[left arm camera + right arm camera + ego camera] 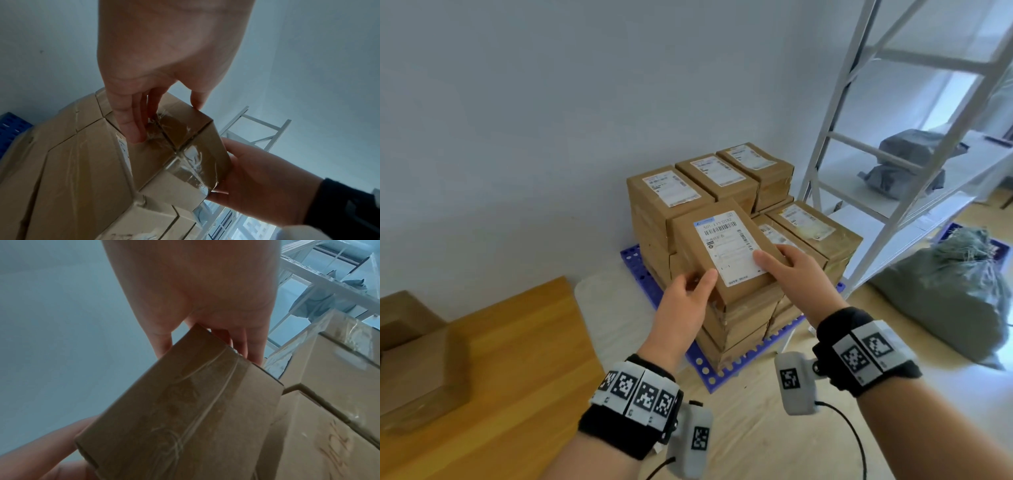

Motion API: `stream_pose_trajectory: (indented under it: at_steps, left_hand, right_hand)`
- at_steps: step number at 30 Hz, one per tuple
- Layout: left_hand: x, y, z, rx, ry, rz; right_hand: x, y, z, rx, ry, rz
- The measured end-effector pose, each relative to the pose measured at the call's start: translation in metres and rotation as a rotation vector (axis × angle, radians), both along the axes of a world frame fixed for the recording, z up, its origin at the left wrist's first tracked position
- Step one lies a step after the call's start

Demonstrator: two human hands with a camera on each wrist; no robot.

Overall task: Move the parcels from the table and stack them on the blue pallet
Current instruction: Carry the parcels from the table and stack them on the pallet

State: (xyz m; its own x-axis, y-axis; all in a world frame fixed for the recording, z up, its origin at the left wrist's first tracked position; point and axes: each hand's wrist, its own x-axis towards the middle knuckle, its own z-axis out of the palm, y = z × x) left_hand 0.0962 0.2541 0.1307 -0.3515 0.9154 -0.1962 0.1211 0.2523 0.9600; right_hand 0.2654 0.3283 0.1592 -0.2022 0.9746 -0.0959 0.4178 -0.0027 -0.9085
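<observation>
I hold one parcel [726,246] between both hands, its white label facing up. My left hand [685,301] grips its near left corner, thumb on the top face and fingers [131,123] against the taped side below. My right hand [796,270] grips the near right corner, thumb on the label and fingers [252,344] tucked along the far side of the box. The parcel sits tilted over the near column of the stack [722,192]; I cannot tell whether its underside touches the box below. The stack stands on the blue pallet [709,373], beyond my fingertips and directly under the held parcel, with three labelled boxes in the back row and more to the right of my right hand. To the left of my left wrist lies the wooden counter [517,359] with brown parcels on the counter [417,370] at its far left. To the right of my right hand stands a white shelf rack [893,154], with a grey sack [955,294] on the floor beside it.
</observation>
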Motion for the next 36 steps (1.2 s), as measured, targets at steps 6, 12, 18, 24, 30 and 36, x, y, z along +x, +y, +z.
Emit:
stream_pose_trajectory:
  at_steps: [6,12,18,24,30,36]
  left_hand:
    - [0.009,0.02,-0.005,-0.045,0.028,0.076]
    - [0.03,0.025,-0.008,-0.045,-0.014,0.162]
    - [0.057,0.03,-0.014,-0.034,-0.155,0.223]
    - [0.067,0.04,-0.007,-0.05,-0.133,0.319]
    - [0.073,0.048,-0.012,-0.037,-0.095,0.371]
    - [0.075,0.053,-0.02,-0.038,-0.028,0.412]
  right_hand:
    - [0.0,0.037,-0.005,-0.007,-0.018,0.116]
    - [0.013,0.06,-0.02,-0.064,-0.009,0.274]
    - [0.023,0.071,-0.023,-0.085,0.01,0.413]
    - [0.022,0.08,-0.019,-0.05,0.002,0.455]
    - [0.023,0.091,-0.03,-0.048,0.039,0.463]
    - [0.021,0.092,-0.036,-0.069,0.06,0.488]
